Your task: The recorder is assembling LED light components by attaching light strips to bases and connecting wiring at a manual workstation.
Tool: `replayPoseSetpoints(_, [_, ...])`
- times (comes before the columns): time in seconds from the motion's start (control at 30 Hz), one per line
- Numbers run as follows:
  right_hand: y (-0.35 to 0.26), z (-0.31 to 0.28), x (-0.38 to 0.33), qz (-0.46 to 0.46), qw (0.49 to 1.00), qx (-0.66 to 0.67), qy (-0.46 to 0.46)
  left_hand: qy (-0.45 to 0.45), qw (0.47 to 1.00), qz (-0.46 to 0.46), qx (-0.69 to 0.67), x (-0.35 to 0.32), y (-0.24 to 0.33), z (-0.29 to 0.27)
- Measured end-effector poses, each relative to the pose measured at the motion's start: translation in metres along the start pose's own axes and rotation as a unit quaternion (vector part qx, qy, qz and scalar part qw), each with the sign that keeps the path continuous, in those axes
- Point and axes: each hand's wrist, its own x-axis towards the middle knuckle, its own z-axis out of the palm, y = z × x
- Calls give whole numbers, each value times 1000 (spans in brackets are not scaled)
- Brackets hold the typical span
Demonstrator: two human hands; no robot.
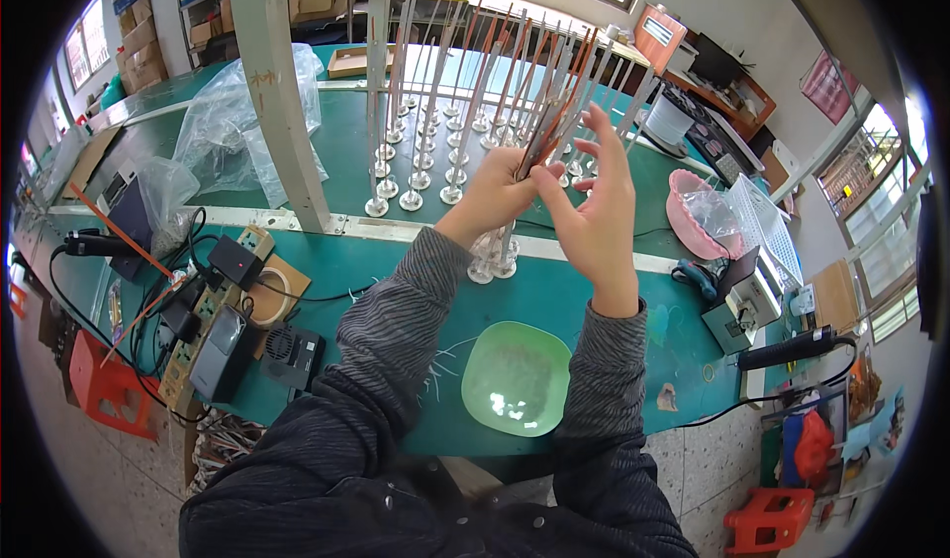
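Observation:
My left hand (498,190) is wrapped around a bundle of thin metal and reddish-brown rods (540,142) above the middle of the table. Beneath it, a few round silvery bases (492,259) show, apparently belonging to the held rods. My right hand (600,212) is beside the bundle, its fingers stretched upward and apart, the thumb close to the rods; whether it touches them I cannot tell. Beyond both hands stand several upright rods on round metal bases (411,200). Nearer to me, a light green bowl (516,380) sits on the green table between my forearms.
A white post (282,103) rises left of the standing rods, by clear plastic bags (223,113). Power strips with adapters and cables (213,330) crowd the left. At right are a pink basket (693,224), a small metal box device (744,306) and a black-handled tool (787,348).

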Motion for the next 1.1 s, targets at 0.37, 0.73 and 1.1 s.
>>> replayPoseSetpoints(0.37, [14, -8, -7, 282, 943, 10, -176, -9, 990, -74, -118, -1, -6, -10])
replayPoseSetpoints(0.73, [25, 14, -5, 405, 825, 312, -242, 60, 993, -28, -99, 1, -6, -5])
replayPoseSetpoints(1.1, [25, 13, -6, -44, 994, 67, -73, 28, 981, -70, -181, -1, 2, -9])
